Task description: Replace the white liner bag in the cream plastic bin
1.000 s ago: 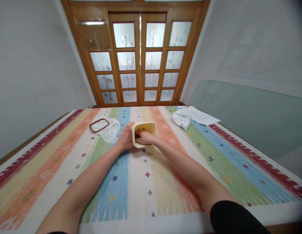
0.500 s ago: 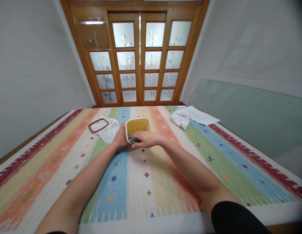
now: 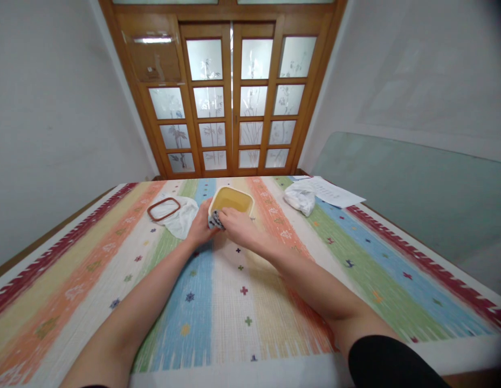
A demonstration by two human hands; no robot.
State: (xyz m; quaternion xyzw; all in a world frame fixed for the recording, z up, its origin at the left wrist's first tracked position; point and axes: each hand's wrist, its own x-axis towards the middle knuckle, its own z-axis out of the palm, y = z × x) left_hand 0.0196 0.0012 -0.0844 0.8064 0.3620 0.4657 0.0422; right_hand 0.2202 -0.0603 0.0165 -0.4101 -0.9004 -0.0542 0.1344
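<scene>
1. Holding a pale yellow container mid-table, mouth tilted up and away; inner walls visible, whether its base touches the tablecloth is hidden.
2. Left hand: partly closed round the container's left side, gripping it. Some fingers out of sight behind the wall.
3. Right hand: fingers closed on a bunched patterned cloth, at the near-left corner of the rim. Exact finger placement too small to tell.
4. Handling, my read: container looks like light, fairly stiff plastic, not fragile. Smooth walls could slip if wet. Best hold is the outer side wall just under the rim, palm flat against it; light push on the rim will likely swing it, so brace opposite.
5. Cloth: soft, light, no shape of its own. Take a bunched pinch; loose ends will flop.
6. Left of the left hand: reddish-brown rounded frame lying on a thin white bag.
7. Further right: crumpled white bundle, just beside printed paper.
8. Beyond: wooden glazed doors.
</scene>
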